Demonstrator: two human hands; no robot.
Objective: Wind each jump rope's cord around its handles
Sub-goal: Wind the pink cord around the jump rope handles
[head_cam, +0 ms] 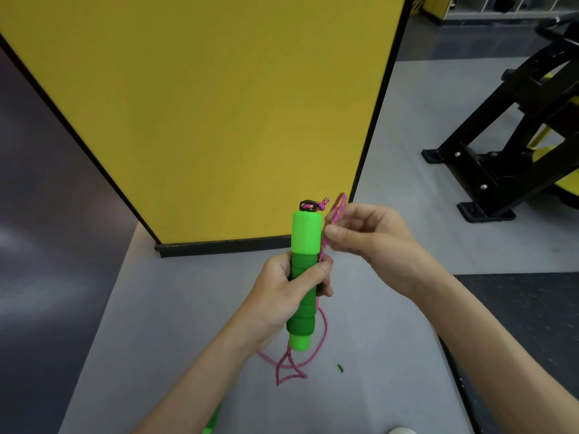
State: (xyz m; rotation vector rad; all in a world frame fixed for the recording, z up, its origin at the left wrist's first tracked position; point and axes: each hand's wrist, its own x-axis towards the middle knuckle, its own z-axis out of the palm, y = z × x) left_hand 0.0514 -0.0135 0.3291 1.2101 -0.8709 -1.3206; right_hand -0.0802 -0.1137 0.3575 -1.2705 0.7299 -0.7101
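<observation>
Holding the handle (305, 239) upright, the left grip (282, 296) was clenched round its darker middle band, thumb across the front. The right grip (366, 236), just right of the handle's top, pinched the pink cord (326, 327) between thumb and fingertips, with a small loop standing above the pinch. From there the cord ran down the handle's right side, past the left fingers, and its slack lay in loose curls on the floor below the handle's base. No turns sat on the handle yet, so the winding looked barely begun. Done well, it likely wanted steady tension, turns laid side by side from the top down, the left thumb pinning each turn, and slack fed up without kinks.
</observation>
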